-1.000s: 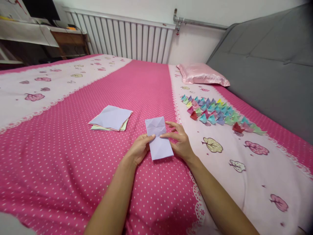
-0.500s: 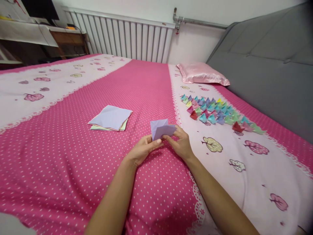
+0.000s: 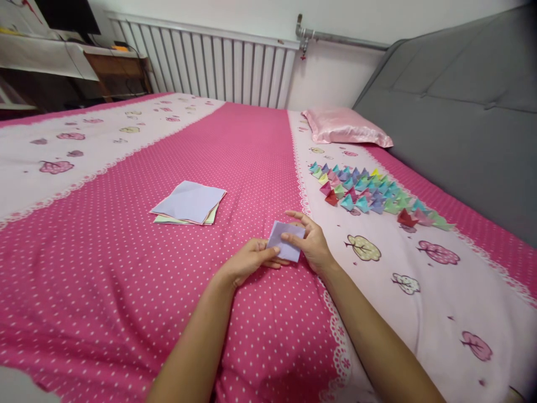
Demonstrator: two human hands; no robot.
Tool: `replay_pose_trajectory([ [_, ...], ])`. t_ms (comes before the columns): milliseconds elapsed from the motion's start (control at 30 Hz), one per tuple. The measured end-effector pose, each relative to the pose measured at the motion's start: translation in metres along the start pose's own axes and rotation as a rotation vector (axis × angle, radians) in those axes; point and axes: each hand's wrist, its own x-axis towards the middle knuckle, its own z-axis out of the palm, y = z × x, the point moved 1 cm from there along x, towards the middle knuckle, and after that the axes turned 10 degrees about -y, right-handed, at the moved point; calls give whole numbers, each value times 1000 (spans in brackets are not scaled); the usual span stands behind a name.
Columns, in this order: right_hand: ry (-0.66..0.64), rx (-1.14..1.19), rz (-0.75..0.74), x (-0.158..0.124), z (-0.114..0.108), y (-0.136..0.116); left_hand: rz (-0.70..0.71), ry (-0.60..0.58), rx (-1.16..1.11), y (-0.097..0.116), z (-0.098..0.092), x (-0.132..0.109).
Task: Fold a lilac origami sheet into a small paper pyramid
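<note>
Between my two hands is a small lilac sheet of origami paper [image 3: 287,251], folded into a flat square. My left hand [image 3: 250,259] pinches its left edge, thumb on top and fingers underneath. At the right side, my right hand [image 3: 312,244] has its thumb pressed on the paper's face, with the index finger stretched out beyond it and the other fingers partly hidden behind. To the left lies a stack of square paper sheets [image 3: 188,201], pale lilac on top with pink and green edges below. Several folded paper boats [image 3: 356,190] in many colours stand in rows on the right.
The bed is covered by a pink dotted sheet [image 3: 168,280] with white printed bands. A pink satin pillow [image 3: 346,127] lies near the grey headboard [image 3: 457,106]. Behind the bed are a white radiator [image 3: 210,61] and a desk [image 3: 113,67] with a dark monitor [image 3: 69,17].
The lilac paper was partly opened, with a raised flap; now it is a flat square, turned and slightly lower. My right thumb has moved onto its face and the right index finger has straightened.
</note>
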Motion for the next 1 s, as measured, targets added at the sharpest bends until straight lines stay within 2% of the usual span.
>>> replay_pose_trajectory([
  [100,20,73,50,-1,-2,2,37,41,-6,1,0,2],
  [200,46,119,41,0,-5,4,180,204,-33,4,-2,5],
  [300,-2,134,56,1,-4,4,301,379,-44,6,-3,6],
  [433,-49,111,52,-1,-1,1,346,507,60,7,-2,6],
  [500,-45,68,42,-2,0,0,350,523,155,5,-1,7],
  [633,-14,-142,-14,-3,1,-2,360,450,332,0,-2,9],
  [733,-7,-302,-91,-3,2,-4,388,429,383,-3,-3,10],
  [1000,-15,-442,-193,-4,4,-7,451,497,469,0,-2,9],
])
